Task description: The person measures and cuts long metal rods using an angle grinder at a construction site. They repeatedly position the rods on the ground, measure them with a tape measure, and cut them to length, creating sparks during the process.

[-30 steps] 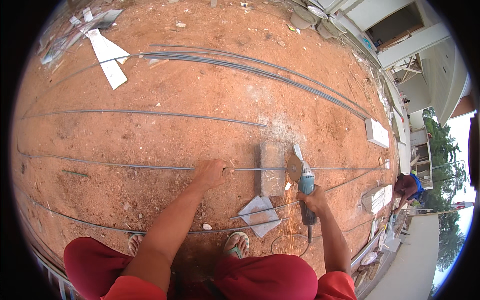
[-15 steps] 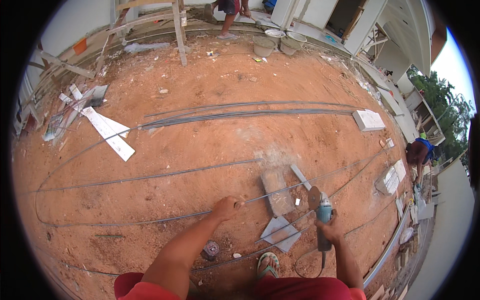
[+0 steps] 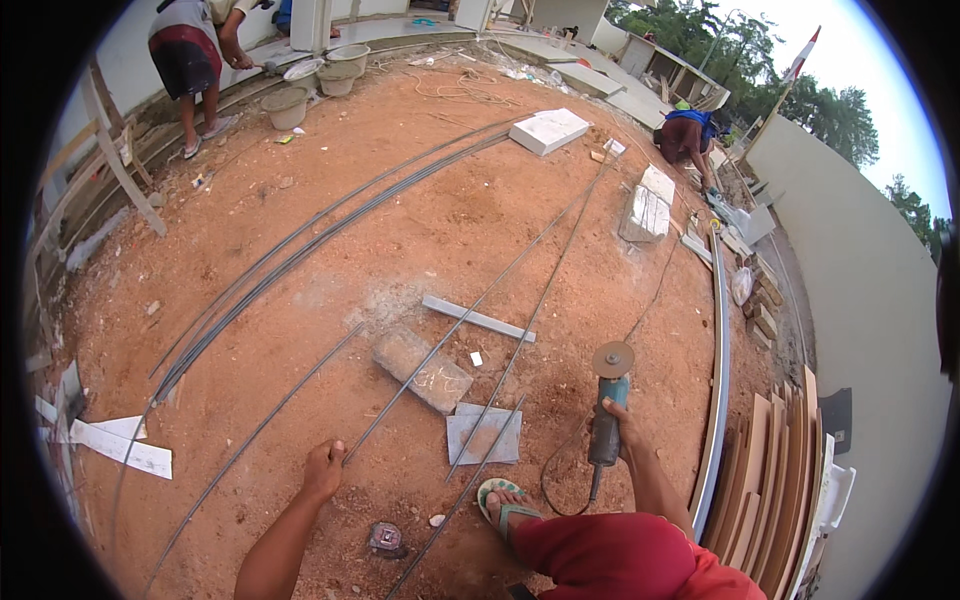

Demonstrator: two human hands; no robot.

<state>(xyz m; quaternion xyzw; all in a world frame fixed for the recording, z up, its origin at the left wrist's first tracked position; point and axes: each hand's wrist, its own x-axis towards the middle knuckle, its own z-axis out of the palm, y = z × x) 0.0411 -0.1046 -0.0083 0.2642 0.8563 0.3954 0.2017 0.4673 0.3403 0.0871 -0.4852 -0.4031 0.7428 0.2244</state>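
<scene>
My left hand (image 3: pixel 324 467) is closed around a thin grey steel rod (image 3: pixel 508 268), which runs away from me across a rough concrete block (image 3: pixel 445 388). In my right hand (image 3: pixel 622 428) is a teal and dark angle grinder (image 3: pixel 604 440), held by its body with the brown disc (image 3: pixel 613 359) pointing away from me. The disc stands apart from the rod, to its right. Between the grinder and the block lies a square grey tile (image 3: pixel 485 432), with further rods crossing it. Down by my left forearm sits a small round dark object (image 3: pixel 386 537).
A grey metal bar (image 3: pixel 480 318) lies beyond the block. A bundle of rods (image 3: pixel 300 250) reaches a white block (image 3: pixel 548 131). Stacked boards (image 3: pixel 765 480) and a long metal profile (image 3: pixel 716 380) line the right. Two co-workers bend at far left (image 3: pixel 190 55) and far right (image 3: pixel 690 135).
My view has turned to the right, so the rods and block appear further left and the board stack has come into sight. Both hands keep their hold on the rod and grinder.
</scene>
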